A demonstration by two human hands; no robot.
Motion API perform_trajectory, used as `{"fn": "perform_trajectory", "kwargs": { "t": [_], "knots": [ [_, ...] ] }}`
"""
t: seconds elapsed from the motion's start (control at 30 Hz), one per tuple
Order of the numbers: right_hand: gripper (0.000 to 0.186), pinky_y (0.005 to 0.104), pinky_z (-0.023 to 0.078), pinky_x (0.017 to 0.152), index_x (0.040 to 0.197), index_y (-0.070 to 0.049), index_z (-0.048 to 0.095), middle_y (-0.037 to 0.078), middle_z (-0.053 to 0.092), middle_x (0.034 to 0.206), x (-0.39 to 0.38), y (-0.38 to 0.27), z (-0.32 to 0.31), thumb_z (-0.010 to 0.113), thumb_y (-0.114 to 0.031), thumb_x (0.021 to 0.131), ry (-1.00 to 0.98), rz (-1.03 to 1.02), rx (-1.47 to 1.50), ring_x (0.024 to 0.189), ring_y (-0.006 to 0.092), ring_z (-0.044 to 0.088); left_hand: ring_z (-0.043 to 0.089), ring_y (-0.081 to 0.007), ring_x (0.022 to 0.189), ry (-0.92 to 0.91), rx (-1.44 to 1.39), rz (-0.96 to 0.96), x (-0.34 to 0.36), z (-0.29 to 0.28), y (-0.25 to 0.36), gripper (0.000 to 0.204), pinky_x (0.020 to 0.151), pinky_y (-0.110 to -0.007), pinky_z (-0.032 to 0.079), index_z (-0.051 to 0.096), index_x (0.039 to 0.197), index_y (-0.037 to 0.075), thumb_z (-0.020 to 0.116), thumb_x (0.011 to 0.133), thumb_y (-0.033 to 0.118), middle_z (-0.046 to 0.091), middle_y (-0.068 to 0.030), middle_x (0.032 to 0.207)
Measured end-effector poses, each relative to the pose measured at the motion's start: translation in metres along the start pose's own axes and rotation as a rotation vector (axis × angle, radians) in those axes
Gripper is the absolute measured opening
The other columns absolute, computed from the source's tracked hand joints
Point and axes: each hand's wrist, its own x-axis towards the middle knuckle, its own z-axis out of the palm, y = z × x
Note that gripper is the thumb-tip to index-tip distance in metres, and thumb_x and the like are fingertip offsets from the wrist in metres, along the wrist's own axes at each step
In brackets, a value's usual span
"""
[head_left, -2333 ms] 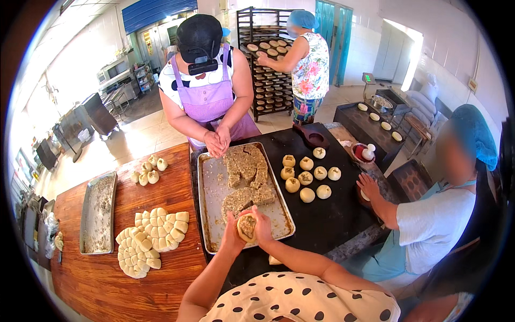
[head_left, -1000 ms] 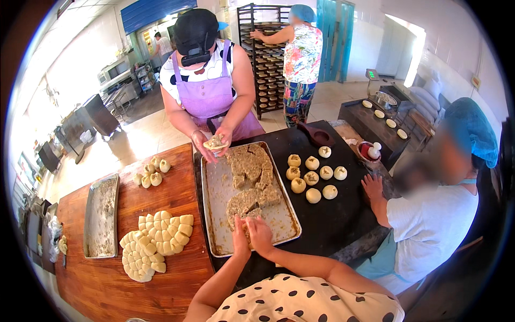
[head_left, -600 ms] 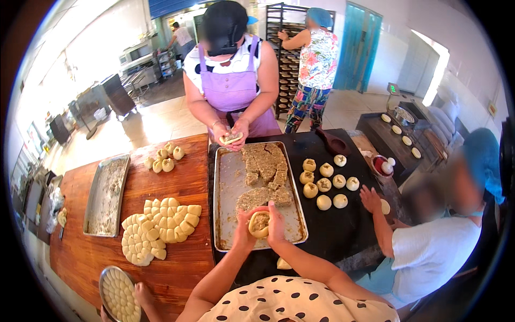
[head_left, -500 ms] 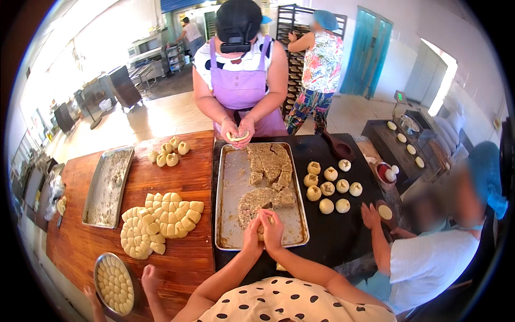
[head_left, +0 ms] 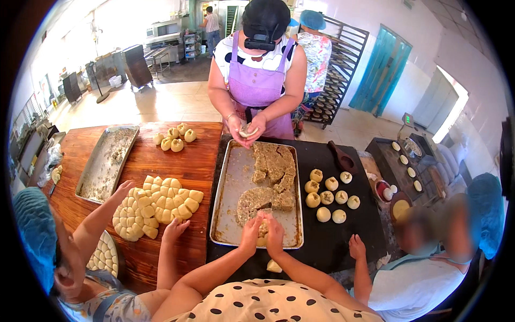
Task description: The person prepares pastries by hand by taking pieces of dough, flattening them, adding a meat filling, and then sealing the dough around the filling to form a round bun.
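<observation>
**Bun cupped in both hands**

The bun (head_left: 262, 241), lower centre, shows filling (head_left: 263, 229), so it seems unclosed. Left hand (head_left: 249, 234) and right hand (head_left: 275, 235) press around it, fingers up-frame, at the tray's (head_left: 227, 202) lower edge. Ten shaped buns (head_left: 326, 197) sit right of centre; the cut dough (head_left: 174, 198), centre-left, looks unshaped.

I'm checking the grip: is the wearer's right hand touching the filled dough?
Touching: the head view shows the right hand cupped against the right side of the filled dough, no gap showing.
</observation>
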Motion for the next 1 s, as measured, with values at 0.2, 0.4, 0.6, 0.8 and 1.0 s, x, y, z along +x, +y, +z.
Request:
{"fn": "perform_trajectory", "kwargs": {
  "t": [0.2,0.4,0.6,0.8,1.0],
  "knots": [
    [0.035,0.0306,0.048,0.085,0.096,0.001,0.069,0.008,0.068,0.084,-0.020,0.011,0.009,0.050,-0.029,0.102,0.228,-0.021,-0.283,0.075,0.0187,0.061,0.056,-0.0137,0.070,-0.074,0.550,0.103,0.018,-0.018,-0.031,0.052,0.060,-0.028,0.042,0.069,0.103,0.007,0.047,0.100,0.054,0.066,-0.0014,0.085],
    [0.028,0.0282,0.046,0.079,0.093,0.000,0.068,0.002,0.065,0.081,0.010,-0.021,-0.007,0.057,-0.025,0.098,0.204,0.306,0.509,0.076,0.0115,0.058,0.061,-0.0136,0.099,-0.347,-0.360,-0.161,-0.019,0.025,0.033,0.050,0.080,-0.033,0.052,0.064,0.114,0.006,0.047,0.101,0.050,0.065,-0.0057,0.110],
    [0.018,0.0462,0.037,0.111,0.099,-0.001,0.070,0.015,0.071,0.098,-0.012,-0.005,0.011,0.057,-0.013,0.096,0.288,-0.158,-0.103,0.090,0.0266,0.068,0.062,-0.0131,0.097,-0.047,-0.099,0.041,-0.029,0.022,0.000,0.029,0.082,-0.028,0.051,0.062,0.117,0.005,0.052,0.103,0.028,0.065,-0.0044,0.107],
    [0.035,0.0393,0.036,0.111,0.117,0.002,0.065,0.014,0.067,0.118,-0.003,-0.005,0.011,0.046,-0.024,0.103,0.168,-0.090,0.089,0.115,0.0234,0.060,0.062,-0.0132,0.098,-0.076,0.002,0.055,-0.012,0.013,0.017,0.043,0.086,-0.029,0.051,0.061,0.120,0.007,0.053,0.100,0.044,0.065,-0.0034,0.109],
    [0.036,0.0373,0.034,0.111,0.116,0.003,0.064,0.015,0.068,0.111,-0.001,-0.016,-0.001,0.047,-0.026,0.103,0.056,-0.008,0.030,0.106,0.0226,0.062,0.056,-0.0112,0.086,0.016,0.207,0.044,-0.025,0.026,0.036,0.062,0.076,-0.028,0.046,0.068,0.113,0.005,0.046,0.098,0.060,0.065,-0.0034,0.101]
  ]
}}
